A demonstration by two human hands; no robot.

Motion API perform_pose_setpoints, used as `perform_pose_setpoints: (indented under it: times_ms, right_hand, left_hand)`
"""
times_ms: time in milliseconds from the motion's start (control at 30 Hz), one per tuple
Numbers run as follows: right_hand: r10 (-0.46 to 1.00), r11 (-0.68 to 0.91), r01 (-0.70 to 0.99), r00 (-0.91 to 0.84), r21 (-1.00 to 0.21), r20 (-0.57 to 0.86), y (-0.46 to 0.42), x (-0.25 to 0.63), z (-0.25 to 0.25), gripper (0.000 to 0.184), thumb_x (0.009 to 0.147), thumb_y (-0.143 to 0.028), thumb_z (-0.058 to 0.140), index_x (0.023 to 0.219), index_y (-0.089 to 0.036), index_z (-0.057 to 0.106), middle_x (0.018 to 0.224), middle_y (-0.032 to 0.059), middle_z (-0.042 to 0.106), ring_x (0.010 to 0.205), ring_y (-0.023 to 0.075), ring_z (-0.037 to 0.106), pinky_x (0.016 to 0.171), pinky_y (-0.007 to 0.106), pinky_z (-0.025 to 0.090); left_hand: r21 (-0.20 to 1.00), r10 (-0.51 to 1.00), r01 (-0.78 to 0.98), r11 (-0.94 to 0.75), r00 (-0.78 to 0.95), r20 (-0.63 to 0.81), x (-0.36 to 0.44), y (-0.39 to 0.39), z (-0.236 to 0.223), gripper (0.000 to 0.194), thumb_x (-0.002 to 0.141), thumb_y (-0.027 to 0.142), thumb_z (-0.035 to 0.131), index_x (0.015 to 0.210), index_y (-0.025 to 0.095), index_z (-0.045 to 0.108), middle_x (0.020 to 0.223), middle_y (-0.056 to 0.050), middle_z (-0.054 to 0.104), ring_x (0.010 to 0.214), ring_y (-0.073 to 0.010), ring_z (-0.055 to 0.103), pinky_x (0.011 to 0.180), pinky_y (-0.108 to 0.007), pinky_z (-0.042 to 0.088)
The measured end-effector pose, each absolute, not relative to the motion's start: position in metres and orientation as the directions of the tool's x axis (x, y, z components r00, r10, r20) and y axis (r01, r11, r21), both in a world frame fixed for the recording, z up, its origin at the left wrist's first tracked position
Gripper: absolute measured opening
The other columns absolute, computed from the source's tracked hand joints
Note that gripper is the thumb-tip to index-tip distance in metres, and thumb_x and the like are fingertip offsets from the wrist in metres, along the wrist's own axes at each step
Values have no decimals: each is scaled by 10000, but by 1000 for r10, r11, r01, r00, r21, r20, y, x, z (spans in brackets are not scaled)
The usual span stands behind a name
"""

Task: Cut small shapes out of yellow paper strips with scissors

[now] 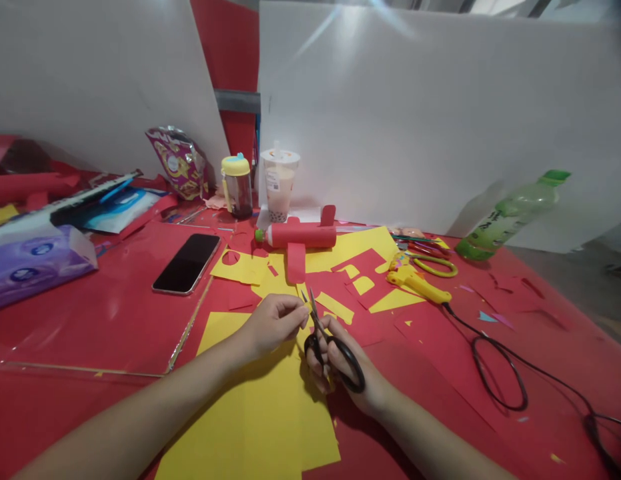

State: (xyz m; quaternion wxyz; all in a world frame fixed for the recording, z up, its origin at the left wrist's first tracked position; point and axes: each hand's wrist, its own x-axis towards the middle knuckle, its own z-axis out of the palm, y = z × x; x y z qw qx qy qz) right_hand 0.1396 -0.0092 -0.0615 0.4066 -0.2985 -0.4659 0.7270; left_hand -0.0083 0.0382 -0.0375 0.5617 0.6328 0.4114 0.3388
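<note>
My right hand (pixel 343 367) grips black-handled scissors (pixel 347 363), their blades parted and pointing up and away from me. Close to the blades, my left hand (pixel 277 323) is closed in a pinch on a small piece of yellow paper (pixel 307 307), mostly hidden by the fingers. Beneath both hands lie large yellow paper sheets (pixel 240 413). Just beyond them rests a red paper airplane model (pixel 305 235) with a bottle-like tube inside, its green end to the left. Yellow offcuts (pixel 335 308) are scattered around it.
A phone (pixel 187 263) lies at left, near a purple tissue pack (pixel 45 260). A yellow-lidded cup (pixel 237 187), a milk tea cup (pixel 279 183) and a snack bag (pixel 177 163) stand behind. At right are a yellow glue gun (pixel 417 280), its black cable (pixel 525 360) and a tilted green bottle (pixel 513 217).
</note>
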Motion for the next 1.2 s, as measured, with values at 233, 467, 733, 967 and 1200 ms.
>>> perform_pose_setpoints:
  times_ms: [233, 467, 733, 967, 1200]
  right_hand:
    - [866, -259, -352, -497, -899, -55, -9, 139, -63, 366, 731, -517, 516, 785, -232, 293, 549, -88, 429, 381, 49, 396, 381, 163, 259]
    - [867, -253, -341, -494, -905, -56, -9, 138, -61, 385, 714, -530, 526, 782, -231, 294, 543, -86, 431, 377, 50, 395, 376, 161, 252]
    - [862, -245, -332, -505, -911, -48, -9, 139, -61, 376, 719, -524, 524, 787, -230, 300, 579, -70, 466, 409, 62, 435, 404, 178, 295]
    - [848, -239, -352, -529, -905, -18, -8, 139, -63, 350, 738, -510, 512, 779, -228, 308, 594, -65, 468, 441, 67, 446, 430, 181, 311]
    - [859, -240, -343, -512, -908, -34, -9, 139, -63, 363, 733, -520, 509, 772, -227, 299, 570, -77, 439, 409, 59, 422, 410, 179, 288]
  left_hand:
    - [989, 893, 144, -42, 448, -27, -10, 39, -38, 296, 737, 295, 437, 482, 170, 351, 428, 75, 298, 388, -51, 270, 398, -200, 210]
    - [994, 876, 109, -1, 480, -52, -11, 43, -41, 286, 743, 301, 429, 497, 158, 393, 410, 79, 302, 373, -42, 252, 385, -192, 189]
    - [996, 885, 85, 18, 462, -56, -11, 40, -41, 290, 727, 307, 456, 488, 154, 396, 420, 75, 322, 380, -39, 263, 386, -188, 195]
    - [996, 886, 83, 18, 461, -55, -9, 38, -38, 303, 728, 312, 456, 476, 160, 381, 416, 78, 310, 380, -43, 257, 386, -194, 205]
    - [996, 893, 94, 9, 448, -50, -9, 39, -38, 297, 723, 303, 460, 474, 160, 383, 419, 73, 317, 383, -44, 266, 383, -193, 202]
